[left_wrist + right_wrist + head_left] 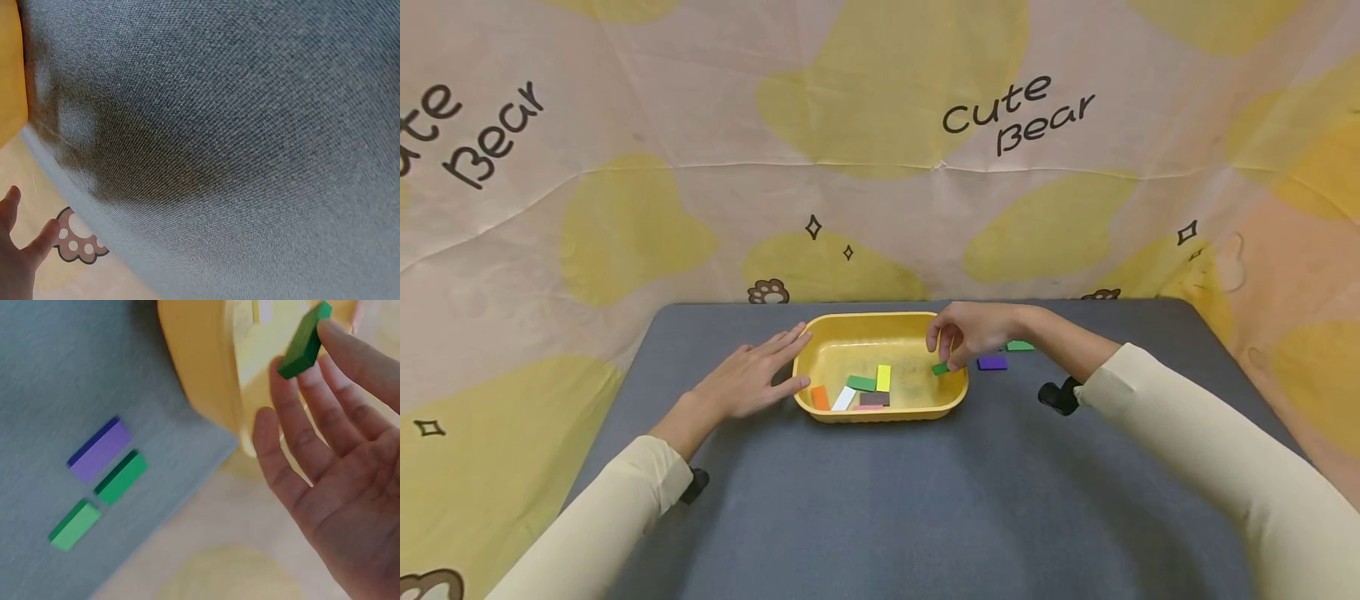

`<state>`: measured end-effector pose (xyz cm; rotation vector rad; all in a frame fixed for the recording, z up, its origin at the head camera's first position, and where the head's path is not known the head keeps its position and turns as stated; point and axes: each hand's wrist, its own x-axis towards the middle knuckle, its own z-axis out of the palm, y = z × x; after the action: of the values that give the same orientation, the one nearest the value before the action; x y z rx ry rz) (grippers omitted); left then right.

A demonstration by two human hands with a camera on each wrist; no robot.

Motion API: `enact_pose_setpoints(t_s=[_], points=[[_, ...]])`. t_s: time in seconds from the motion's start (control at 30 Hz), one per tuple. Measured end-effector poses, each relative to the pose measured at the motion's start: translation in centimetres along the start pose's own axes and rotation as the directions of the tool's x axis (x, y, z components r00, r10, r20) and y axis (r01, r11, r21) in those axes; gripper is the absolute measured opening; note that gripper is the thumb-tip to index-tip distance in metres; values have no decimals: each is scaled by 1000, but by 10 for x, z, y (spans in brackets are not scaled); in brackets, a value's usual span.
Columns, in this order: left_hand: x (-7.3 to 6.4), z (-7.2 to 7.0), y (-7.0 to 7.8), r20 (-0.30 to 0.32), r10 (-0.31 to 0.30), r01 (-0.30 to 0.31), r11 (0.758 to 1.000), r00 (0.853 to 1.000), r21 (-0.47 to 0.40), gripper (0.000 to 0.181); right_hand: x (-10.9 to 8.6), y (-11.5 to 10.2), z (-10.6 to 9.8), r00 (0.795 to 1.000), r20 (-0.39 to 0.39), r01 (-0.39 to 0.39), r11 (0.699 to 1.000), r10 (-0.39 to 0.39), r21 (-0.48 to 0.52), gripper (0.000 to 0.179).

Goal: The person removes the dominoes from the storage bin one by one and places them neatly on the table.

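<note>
My right hand (976,329) pinches a green block (306,340) between thumb and fingertips, over the right end of a yellow tray (917,414). Fingers extended, my left hand (747,377) lies along the tray's left rim, and its fingertips appear to touch it. Inside the tray are an orange block (820,397), a white block (843,399), another green block (861,383), a yellow block (883,378), a dark brown block (874,399) and a pink block (868,407), partly hidden by the near wall.
Right of the tray, a purple block (100,450), a dark green block (121,477) and a light green block (75,525) lie on the grey cloth-covered table (865,508). A printed curtain (880,208) hangs behind the table's far edge.
</note>
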<state>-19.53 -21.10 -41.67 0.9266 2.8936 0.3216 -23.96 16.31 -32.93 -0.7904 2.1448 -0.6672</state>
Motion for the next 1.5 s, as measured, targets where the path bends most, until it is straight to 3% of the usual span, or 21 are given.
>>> enact_pose_setpoints(t_s=[0.27, 0.43, 0.57, 0.67, 0.93, 1.13, 1.3, 1.5], points=[[1, 0, 0, 5, -6, 6, 1000, 1000, -8, 78, -21, 25, -10, 989, -139, 63, 997, -54, 55, 27], [1, 0, 0, 5, -7, 7, 1000, 1000, -11, 78, -33, 46, -10, 958, -277, 91, 996, -80, 26, 26], [1, 1, -1, 6, -7, 7, 1000, 1000, -4, 78, -41, 64, -5, 910, -403, 109, 994, -95, 14, 28], [2, 2, -1, 11, -12, 12, 1000, 1000, 1, 78, -45, 77, 1, 861, -498, 110, 994, -100, -9, 29], [1, 1, 0, 6, -12, 12, 1000, 1000, 3, 77, -54, 113, 17, 734, -677, 0, 997, -53, -79, 29], [0, 1, 1, 4, -10, 10, 1000, 1000, 6, 77, -60, 134, 26, 677, -735, -27, 997, -32, -68, 31], [0, 2, 0, 0, -10, 10, 1000, 1000, 8, 77, -61, 147, 35, 660, -751, -41, 997, -17, -58, 31], [0, 2, 1, 2, -13, 13, 1000, 1000, 6, 77, -61, 155, 42, 669, -743, -30, 998, -21, -55, 33]])
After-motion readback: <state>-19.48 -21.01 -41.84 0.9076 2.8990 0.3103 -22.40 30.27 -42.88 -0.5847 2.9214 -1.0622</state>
